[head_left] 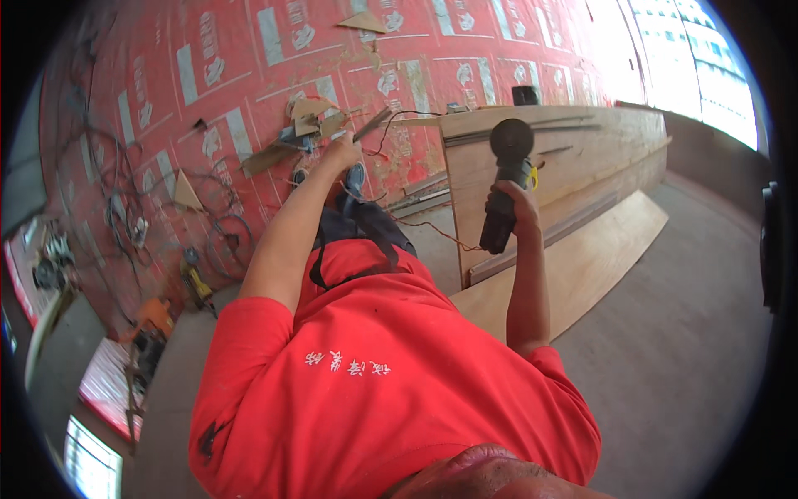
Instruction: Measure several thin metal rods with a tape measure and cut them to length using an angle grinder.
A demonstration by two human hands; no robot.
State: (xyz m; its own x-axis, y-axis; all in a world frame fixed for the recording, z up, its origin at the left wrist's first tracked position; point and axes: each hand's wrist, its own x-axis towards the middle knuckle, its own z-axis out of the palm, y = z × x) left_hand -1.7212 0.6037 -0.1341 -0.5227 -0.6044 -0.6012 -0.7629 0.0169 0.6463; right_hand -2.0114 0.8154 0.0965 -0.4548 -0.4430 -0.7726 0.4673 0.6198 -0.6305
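Observation:
My right hand (521, 205) is wrapped round the body of a black angle grinder (499, 220), whose round dark disc end points away from me. The grinder is above a plywood-topped bench (582, 145). On the left, my outstretched left hand (339, 155) is closed on a narrow grey-brown strip (372, 124), which sticks out toward the far right. Its exact material is hard to make out. Beneath that hand are my shoes (355, 178) and some board offcuts (309, 112).
Red printed protective sheeting (241, 75) covers the floor ahead. Tangled cables (125, 191) and a yellow power tool (195, 283) lie to the left. Long thin strips (515, 133) rest on the bench, and a pale board (582, 274) leans along its near side.

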